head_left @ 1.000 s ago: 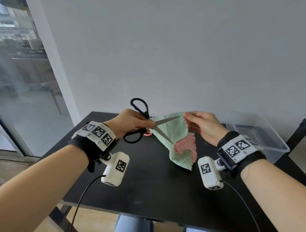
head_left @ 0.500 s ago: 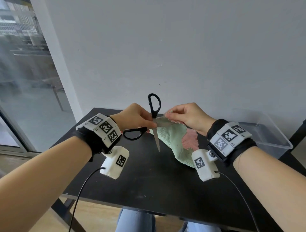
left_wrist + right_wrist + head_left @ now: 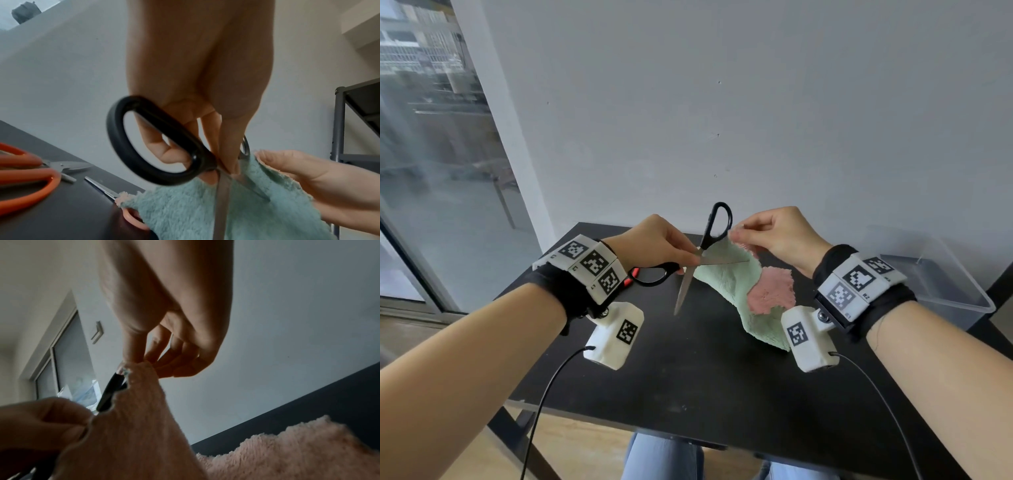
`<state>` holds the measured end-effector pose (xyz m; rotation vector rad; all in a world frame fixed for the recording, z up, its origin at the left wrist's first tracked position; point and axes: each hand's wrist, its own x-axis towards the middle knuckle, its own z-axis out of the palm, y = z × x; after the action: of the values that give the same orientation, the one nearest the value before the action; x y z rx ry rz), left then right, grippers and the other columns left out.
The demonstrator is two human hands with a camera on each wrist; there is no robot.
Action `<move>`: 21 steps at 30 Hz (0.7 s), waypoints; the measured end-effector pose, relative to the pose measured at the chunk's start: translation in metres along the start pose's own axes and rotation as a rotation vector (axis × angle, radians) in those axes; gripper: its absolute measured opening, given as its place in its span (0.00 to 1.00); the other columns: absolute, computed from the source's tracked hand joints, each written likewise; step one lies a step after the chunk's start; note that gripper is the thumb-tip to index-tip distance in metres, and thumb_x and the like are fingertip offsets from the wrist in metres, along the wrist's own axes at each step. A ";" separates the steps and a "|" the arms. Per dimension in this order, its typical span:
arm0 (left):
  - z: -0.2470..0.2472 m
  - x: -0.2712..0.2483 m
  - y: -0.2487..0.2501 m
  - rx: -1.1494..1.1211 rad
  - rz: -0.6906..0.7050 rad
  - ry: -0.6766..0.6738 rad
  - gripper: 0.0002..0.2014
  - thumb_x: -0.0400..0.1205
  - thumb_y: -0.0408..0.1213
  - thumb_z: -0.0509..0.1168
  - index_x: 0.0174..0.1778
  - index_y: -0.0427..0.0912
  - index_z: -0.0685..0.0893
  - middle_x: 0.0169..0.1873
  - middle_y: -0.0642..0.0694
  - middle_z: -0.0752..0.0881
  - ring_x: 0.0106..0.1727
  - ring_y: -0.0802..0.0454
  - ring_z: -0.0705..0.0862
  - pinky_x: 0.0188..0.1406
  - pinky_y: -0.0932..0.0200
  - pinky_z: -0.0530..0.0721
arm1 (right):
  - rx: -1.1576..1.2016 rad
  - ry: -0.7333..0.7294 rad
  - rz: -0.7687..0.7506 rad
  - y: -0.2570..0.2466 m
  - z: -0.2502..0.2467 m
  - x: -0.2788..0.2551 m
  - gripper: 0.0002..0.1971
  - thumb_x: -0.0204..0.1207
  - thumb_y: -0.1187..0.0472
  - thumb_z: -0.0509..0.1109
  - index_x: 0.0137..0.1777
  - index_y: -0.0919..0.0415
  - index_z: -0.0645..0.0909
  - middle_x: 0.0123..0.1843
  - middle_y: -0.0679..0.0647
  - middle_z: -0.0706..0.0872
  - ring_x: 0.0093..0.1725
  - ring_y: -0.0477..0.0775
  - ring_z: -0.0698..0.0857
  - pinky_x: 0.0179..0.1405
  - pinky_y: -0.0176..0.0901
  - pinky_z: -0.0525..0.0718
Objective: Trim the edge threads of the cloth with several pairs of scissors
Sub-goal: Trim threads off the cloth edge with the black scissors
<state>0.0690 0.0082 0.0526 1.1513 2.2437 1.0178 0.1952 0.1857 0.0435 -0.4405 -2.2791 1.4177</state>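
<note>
The black table point(image 3: 688, 377) is the landmark here. Above its middle, the cloth point(image 3: 726, 284), green on one side and pink on the other, hangs from the right hand point(image 3: 777, 236), and its lower end rests on the table top. The right hand pinches the upper edge of the cloth between thumb and fingertips. Just beside it, the left hand point(image 3: 654, 243) holds the black-handled scissors point(image 3: 698, 257) near the pivot, fingers curled around them. The blades are spread wide: one lies across the green side of the cloth, the other points down toward the table. The two hands are close together but do not touch. Toward the far left of the table lie orange-handled scissors point(image 3: 26, 177), and another pair with a pink handle point(image 3: 131, 217) lies partly under the cloth. At the far right edge of the table stands a clear plastic box point(image 3: 941, 277).
</note>
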 end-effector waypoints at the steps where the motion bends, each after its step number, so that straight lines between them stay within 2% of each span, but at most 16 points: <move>1: 0.002 0.001 0.001 -0.014 0.001 0.014 0.07 0.74 0.34 0.75 0.46 0.37 0.92 0.28 0.51 0.88 0.27 0.66 0.84 0.30 0.77 0.78 | -0.004 -0.024 -0.005 -0.001 0.004 -0.001 0.08 0.67 0.64 0.80 0.45 0.66 0.88 0.43 0.64 0.91 0.37 0.53 0.85 0.38 0.36 0.85; 3: 0.006 0.004 0.002 -0.036 -0.001 0.037 0.07 0.73 0.33 0.76 0.45 0.36 0.91 0.29 0.49 0.88 0.26 0.66 0.84 0.30 0.77 0.78 | -0.032 -0.031 -0.041 -0.002 0.011 -0.002 0.11 0.66 0.66 0.81 0.46 0.70 0.87 0.42 0.63 0.91 0.38 0.54 0.88 0.40 0.34 0.86; 6: 0.011 0.005 0.002 -0.051 -0.005 0.056 0.06 0.72 0.33 0.77 0.43 0.37 0.91 0.30 0.48 0.89 0.26 0.67 0.83 0.29 0.78 0.78 | -0.099 -0.007 -0.086 -0.001 0.015 -0.001 0.10 0.64 0.63 0.82 0.43 0.67 0.89 0.41 0.60 0.91 0.42 0.53 0.90 0.49 0.39 0.87; 8: 0.014 0.006 0.002 -0.047 -0.002 0.059 0.05 0.72 0.33 0.77 0.41 0.38 0.91 0.33 0.45 0.90 0.29 0.65 0.83 0.30 0.78 0.78 | -0.101 -0.018 -0.091 0.000 0.018 -0.002 0.08 0.64 0.63 0.83 0.40 0.65 0.89 0.39 0.58 0.91 0.40 0.49 0.89 0.49 0.39 0.87; 12: 0.018 0.006 0.002 -0.054 0.018 0.074 0.03 0.71 0.32 0.77 0.39 0.38 0.91 0.38 0.38 0.91 0.37 0.56 0.85 0.36 0.75 0.81 | -0.069 -0.034 -0.080 0.004 0.024 -0.004 0.08 0.62 0.66 0.83 0.41 0.66 0.90 0.38 0.55 0.91 0.37 0.42 0.89 0.43 0.30 0.86; 15: 0.019 0.006 0.001 -0.085 0.030 0.082 0.04 0.71 0.34 0.78 0.37 0.39 0.91 0.35 0.40 0.91 0.35 0.56 0.84 0.34 0.75 0.80 | -0.030 -0.052 -0.049 0.008 0.023 -0.007 0.08 0.63 0.65 0.83 0.42 0.65 0.90 0.37 0.55 0.91 0.36 0.42 0.89 0.42 0.28 0.85; 19: 0.018 0.008 -0.003 -0.077 0.025 0.088 0.04 0.71 0.36 0.78 0.38 0.39 0.92 0.35 0.40 0.91 0.35 0.57 0.84 0.33 0.76 0.80 | -0.034 -0.101 -0.023 0.011 0.018 -0.008 0.10 0.71 0.57 0.77 0.47 0.63 0.91 0.42 0.49 0.92 0.42 0.37 0.89 0.46 0.25 0.81; 21: 0.019 0.008 -0.002 -0.071 0.029 0.081 0.04 0.71 0.36 0.78 0.37 0.40 0.92 0.33 0.44 0.90 0.33 0.60 0.84 0.32 0.76 0.79 | -0.037 -0.141 -0.022 0.011 0.015 -0.008 0.08 0.73 0.61 0.76 0.48 0.64 0.90 0.41 0.51 0.92 0.42 0.39 0.90 0.47 0.26 0.82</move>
<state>0.0753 0.0217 0.0388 1.1348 2.2391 1.1654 0.1952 0.1747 0.0263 -0.3354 -2.4168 1.4393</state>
